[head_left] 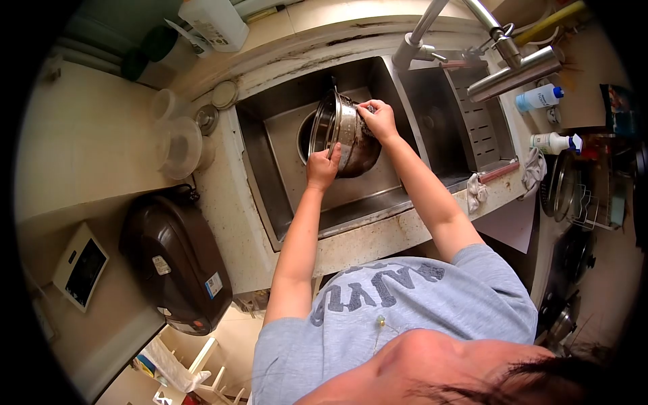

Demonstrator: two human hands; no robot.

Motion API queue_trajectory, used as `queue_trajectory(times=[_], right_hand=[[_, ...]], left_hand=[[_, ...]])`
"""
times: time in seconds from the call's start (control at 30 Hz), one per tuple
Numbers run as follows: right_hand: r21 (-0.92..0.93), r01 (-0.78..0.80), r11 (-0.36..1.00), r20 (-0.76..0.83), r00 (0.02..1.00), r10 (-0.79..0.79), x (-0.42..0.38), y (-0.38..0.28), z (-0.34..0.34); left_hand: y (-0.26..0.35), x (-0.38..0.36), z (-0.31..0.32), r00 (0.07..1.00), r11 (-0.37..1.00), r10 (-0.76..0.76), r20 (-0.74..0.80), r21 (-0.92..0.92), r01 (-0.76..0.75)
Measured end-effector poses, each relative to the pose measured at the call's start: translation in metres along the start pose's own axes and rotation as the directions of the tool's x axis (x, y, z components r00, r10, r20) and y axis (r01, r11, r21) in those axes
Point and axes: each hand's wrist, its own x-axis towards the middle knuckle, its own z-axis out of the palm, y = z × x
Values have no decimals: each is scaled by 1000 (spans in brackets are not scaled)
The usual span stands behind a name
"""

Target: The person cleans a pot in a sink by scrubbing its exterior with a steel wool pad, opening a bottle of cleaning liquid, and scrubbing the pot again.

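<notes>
A wet stainless steel pot (358,138) is tipped on its side above the sink basin (283,128), its mouth facing left. My left hand (322,167) is closed on the pot's rim at the near side. Against the pot's outer wall, higher up and to the right, my right hand (379,120) presses with bent fingers. Something small and greyish shows under those fingertips, too hidden to name. Brown stains cover the pot's lower wall and bottom. Behind the pot, a round metal rim shows partly on the basin floor.
The faucet (516,74) reaches over the smaller right basin (432,115). Bottles (540,98) and a rag (476,192) lie to the right. Clear plastic tubs (181,148) stand at the left, above a dark brown appliance (177,253). A white jug (214,23) is at the back.
</notes>
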Motion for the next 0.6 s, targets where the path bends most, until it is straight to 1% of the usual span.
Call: queue_trajectory(times=[0.03,0.07,0.13,0.17,0.2,0.27,0.33,0.37,0.4,0.43,0.47,0.5,0.53,0.6], right_hand=[[-75,39,996,49,998,-35,-4,1,-8],[20,-13,1000,63,998,12,-14,1,-12],[88,5,996,32,999,-8,-41,-16,-24],[-52,93,994,2,996,-93,-56,-17,-28],[-193,177,965,-14,983,-183,-64,-18,-29],[-187,169,968,-26,984,-177,-58,-18,-26],[21,37,999,-36,999,-36,-26,-9,-15],[30,-126,992,-9,992,126,-17,-21,-13],[36,-124,992,-12,992,124,-22,-21,-12],[-59,12,998,-64,998,-16,-32,-21,-11],[-168,144,975,-97,982,-162,-45,-21,-13],[-200,224,954,-83,966,-244,-61,-25,-15],[-172,270,947,-114,950,-291,-71,-26,-13],[-151,245,958,-137,954,-265,-51,-24,-10]], left_hand=[[0,1,1,1000,1000,10,-14,11,-10],[0,1,1,999,1000,20,-28,20,-19],[2,0,1,999,999,21,-24,30,-20],[2,0,0,1000,999,17,-20,43,-16],[2,4,-2,1000,999,18,-25,41,-17],[2,1,-1,999,999,46,-13,1,-46],[7,1,-3,1000,999,29,-1,-15,-29],[9,0,-5,1000,999,28,7,-30,-28],[7,0,-4,999,999,33,6,-25,-33],[4,0,-3,999,999,51,-15,10,-51],[2,-1,0,997,997,65,-40,36,-64],[4,1,-1,995,997,83,-51,10,-83],[6,6,-1,995,997,84,-57,3,-83],[6,0,-3,999,1000,2,32,-21,-1]])
